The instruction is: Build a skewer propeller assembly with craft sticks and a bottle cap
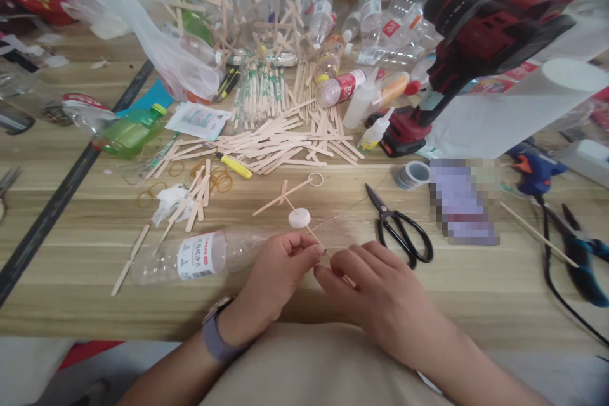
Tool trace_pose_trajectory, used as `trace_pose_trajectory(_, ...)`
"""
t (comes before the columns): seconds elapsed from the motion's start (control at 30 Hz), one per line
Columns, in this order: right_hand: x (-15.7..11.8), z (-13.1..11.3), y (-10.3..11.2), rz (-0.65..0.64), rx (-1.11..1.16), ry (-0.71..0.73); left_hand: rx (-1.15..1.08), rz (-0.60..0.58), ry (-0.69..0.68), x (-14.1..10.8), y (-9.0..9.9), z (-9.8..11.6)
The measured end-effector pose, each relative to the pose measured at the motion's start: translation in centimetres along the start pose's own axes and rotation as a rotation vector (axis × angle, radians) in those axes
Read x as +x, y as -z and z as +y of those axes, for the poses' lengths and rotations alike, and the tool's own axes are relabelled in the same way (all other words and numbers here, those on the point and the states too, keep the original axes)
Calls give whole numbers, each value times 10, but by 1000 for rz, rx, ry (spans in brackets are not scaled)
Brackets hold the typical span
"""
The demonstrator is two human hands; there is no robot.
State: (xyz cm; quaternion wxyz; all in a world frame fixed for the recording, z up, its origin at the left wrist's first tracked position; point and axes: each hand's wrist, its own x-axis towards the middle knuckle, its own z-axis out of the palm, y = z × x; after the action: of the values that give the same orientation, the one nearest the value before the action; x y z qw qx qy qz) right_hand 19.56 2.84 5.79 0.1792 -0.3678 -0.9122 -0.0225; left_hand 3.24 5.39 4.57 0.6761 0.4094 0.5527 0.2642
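Observation:
A thin wooden stick (311, 233) runs through a white bottle cap (299, 218), both raised near the table's front edge. With thumb and forefinger, my left hand (285, 269) pinches the stick below the cap. My right hand (364, 282) has its fingers closed around the lower end of the same stick; its fingertips are partly hidden. A fine wire or thread (347, 210) stretches from near my fingers to the upper right. Beyond the cap lies another stick (280, 198) with a small ring (315, 179) at its end. Left of my left hand, a clear plastic bottle (162, 260) lies on its side.
Black-handled scissors (404, 228) and a spool (412, 175) lie to the right. Behind are piled craft sticks (280, 146), a yellow-handled tool (235, 165), glue bottles (373, 133) and a red power drill (457, 63). A glue gun (535, 171) and pliers (583, 260) sit far right.

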Motion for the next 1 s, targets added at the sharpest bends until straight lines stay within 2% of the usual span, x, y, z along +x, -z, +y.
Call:
trace_pose_trajectory(0.2, 8, 1, 2, -13, -64, 143, -19, -19, 0, -1, 0, -3)
trace_pose_trajectory(0.37, 6, 8, 6, 43, 57, 167, 45, 3, -24, -2, 2, 1)
trace_pose_trajectory(0.5, -5, 14, 0, 111, 167, 39, 41, 0, -13, -3, 2, 2)
trace_pose_trajectory(0.67, -19, 16, -19, 204, 221, -120, 18, -34, -17, -2, 0, -2)
trace_pose_trajectory(0.83, -19, 12, -30, 312, 300, -235, 53, -61, -51, -3, 0, -5)
trace_pose_trajectory(1.0, -15, 8, -33, 326, 424, -351, 129, -90, -133, -7, 2, -4)
